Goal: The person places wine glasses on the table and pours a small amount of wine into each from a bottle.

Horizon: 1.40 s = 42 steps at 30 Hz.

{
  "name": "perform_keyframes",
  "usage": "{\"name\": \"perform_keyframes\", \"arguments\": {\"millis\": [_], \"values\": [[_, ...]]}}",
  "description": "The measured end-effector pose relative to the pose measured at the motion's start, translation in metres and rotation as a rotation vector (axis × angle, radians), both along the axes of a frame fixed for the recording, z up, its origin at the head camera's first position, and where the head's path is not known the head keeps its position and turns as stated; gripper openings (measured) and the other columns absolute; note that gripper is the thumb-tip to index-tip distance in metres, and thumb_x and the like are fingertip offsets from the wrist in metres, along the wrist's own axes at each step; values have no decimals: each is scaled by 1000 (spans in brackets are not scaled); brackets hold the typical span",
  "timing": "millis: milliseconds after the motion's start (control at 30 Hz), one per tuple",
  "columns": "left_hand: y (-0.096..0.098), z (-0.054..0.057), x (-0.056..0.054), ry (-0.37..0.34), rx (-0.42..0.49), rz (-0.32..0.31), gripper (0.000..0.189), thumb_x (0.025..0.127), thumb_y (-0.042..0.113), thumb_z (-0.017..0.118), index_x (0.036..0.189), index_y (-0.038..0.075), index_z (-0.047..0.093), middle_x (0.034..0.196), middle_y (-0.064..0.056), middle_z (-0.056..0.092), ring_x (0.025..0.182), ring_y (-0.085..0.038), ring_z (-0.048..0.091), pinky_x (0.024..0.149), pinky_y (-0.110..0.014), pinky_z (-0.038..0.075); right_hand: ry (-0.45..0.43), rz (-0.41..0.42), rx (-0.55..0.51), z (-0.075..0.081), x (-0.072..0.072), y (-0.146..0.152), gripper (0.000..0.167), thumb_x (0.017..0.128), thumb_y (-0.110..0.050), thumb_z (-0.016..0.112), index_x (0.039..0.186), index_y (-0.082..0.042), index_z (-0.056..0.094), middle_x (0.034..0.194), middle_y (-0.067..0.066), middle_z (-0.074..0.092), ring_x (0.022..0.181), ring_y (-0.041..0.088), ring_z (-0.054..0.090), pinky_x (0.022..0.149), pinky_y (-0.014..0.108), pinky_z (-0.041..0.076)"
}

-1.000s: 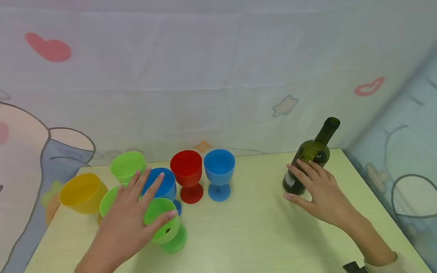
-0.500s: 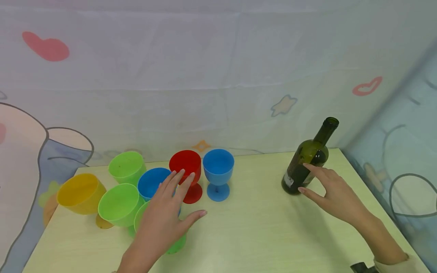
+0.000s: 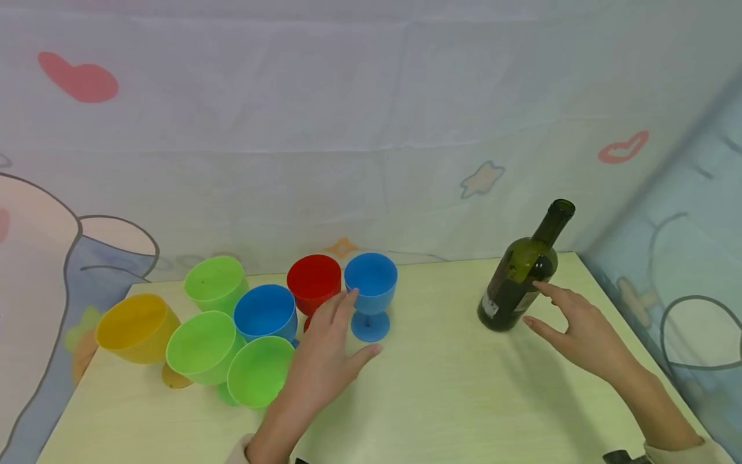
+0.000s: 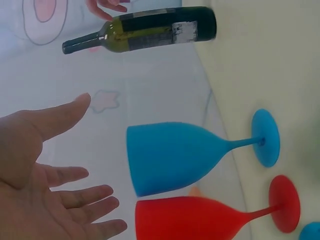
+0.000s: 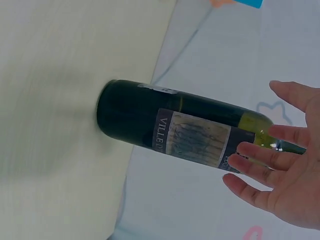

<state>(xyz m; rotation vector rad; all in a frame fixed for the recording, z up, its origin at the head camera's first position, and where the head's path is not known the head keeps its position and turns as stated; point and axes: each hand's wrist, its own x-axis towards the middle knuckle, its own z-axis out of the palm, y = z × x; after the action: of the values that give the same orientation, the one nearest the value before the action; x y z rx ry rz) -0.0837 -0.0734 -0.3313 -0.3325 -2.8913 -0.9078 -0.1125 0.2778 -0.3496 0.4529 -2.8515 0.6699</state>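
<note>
My left hand (image 3: 327,351) hovers over the table in front of the red goblet (image 3: 313,282) and the right-hand blue goblet (image 3: 371,283). Its fingers are spread and hold nothing; in the left wrist view the blue goblet (image 4: 175,157) stands beyond the fingertips. A dark green wine bottle (image 3: 510,283) stands upright at the right side of the table. Close to its near right side is my right hand (image 3: 585,335), thumb and fingers apart. In the right wrist view the fingers overlap the bottle's label (image 5: 200,137) and grip nothing.
On the left stand a yellow goblet (image 3: 139,328), a second blue goblet (image 3: 265,312) and three green goblets, the nearest green goblet (image 3: 261,370) beside my left wrist. A printed cloth (image 3: 348,129) hangs behind the pale table (image 3: 429,399).
My left hand has moved right from over the green goblets to in front of the red and blue ones. My right hand has shifted slightly right, away from the bottle.
</note>
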Motion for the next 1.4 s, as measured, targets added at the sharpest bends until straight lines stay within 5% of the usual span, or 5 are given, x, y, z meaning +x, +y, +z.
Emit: {"name": "perform_keyframes", "arguments": {"millis": [167, 667, 1133, 1400], "values": [[7, -8, -4, -18, 44, 20, 85, 71, 26, 78, 140, 6, 32, 138, -16, 37, 127, -34, 33, 84, -49, 47, -9, -15, 2, -3, -1, 2, 58, 86, -26, 64, 128, 6, 42, 118, 28, 51, 98, 44, 51, 76, 58, 40], [25, -30, -26, 198, 145, 107, 84, 71, 28, 79, 136, -1, 33, 133, -19, 40, 123, -34, 34, 82, -47, 48, 29, -21, -18, -11, -5, 9, 56, 84, -22, 66, 127, 7, 43, 116, 28, 51, 95, 45, 52, 71, 57, 42], [39, -27, -47, 177, 162, 209, 85, 68, 32, 80, 133, -1, 36, 131, -19, 42, 120, -35, 35, 83, -50, 45, 108, -76, -73, -7, -11, 12, 45, 82, -16, 67, 115, 8, 47, 103, 28, 56, 85, 43, 55, 67, 53, 45], [40, -29, -54, 180, 140, 235, 83, 69, 33, 79, 132, -2, 37, 130, -19, 42, 118, -33, 36, 78, -46, 49, 27, -129, -123, 3, -21, 15, 68, 83, -26, 67, 129, 11, 32, 113, 36, 47, 94, 49, 50, 73, 57, 42]]}}
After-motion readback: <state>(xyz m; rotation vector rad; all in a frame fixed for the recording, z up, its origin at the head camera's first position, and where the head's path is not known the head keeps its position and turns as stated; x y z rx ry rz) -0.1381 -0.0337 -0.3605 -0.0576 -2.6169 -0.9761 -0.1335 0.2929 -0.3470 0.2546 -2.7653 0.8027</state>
